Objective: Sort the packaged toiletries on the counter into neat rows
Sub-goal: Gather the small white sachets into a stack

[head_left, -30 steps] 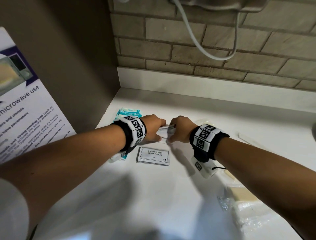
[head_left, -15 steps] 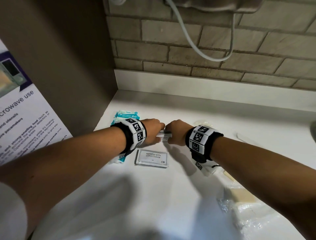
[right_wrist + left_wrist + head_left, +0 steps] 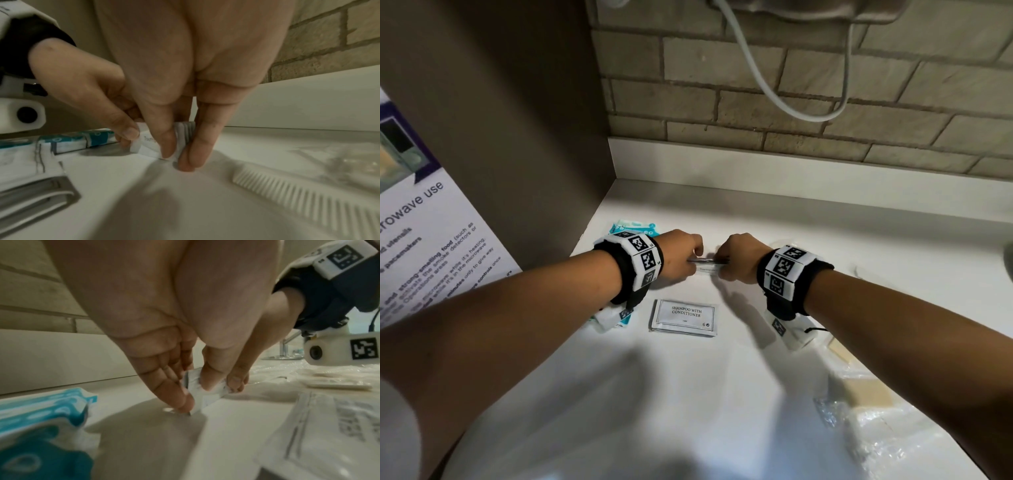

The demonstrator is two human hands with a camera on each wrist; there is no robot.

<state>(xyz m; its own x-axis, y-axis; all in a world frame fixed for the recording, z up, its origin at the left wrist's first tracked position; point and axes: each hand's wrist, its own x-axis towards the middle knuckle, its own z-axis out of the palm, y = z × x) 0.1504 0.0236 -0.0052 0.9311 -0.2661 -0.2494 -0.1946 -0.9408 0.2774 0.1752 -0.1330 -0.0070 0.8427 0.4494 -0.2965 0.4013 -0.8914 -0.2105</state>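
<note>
A small stack of white sachets (image 3: 707, 266) is held on its edge on the white surface (image 3: 688, 394), in the middle of the head view. It is pinched at one end by the left hand (image 3: 681, 255) and at the other end by the right hand (image 3: 738, 257), with fingers (image 3: 164, 141) and thumbs curled round it. The stack seems to be getting squared up. Just below it a pile of shampoo sachets (image 3: 685, 317) is already laid flat. Blue and white packets (image 3: 41, 415) are set at the left. A white comb (image 3: 308, 198) and clear bags (image 3: 866, 421) at the lower right still look unsorted, so about half of the job seems left.
</note>
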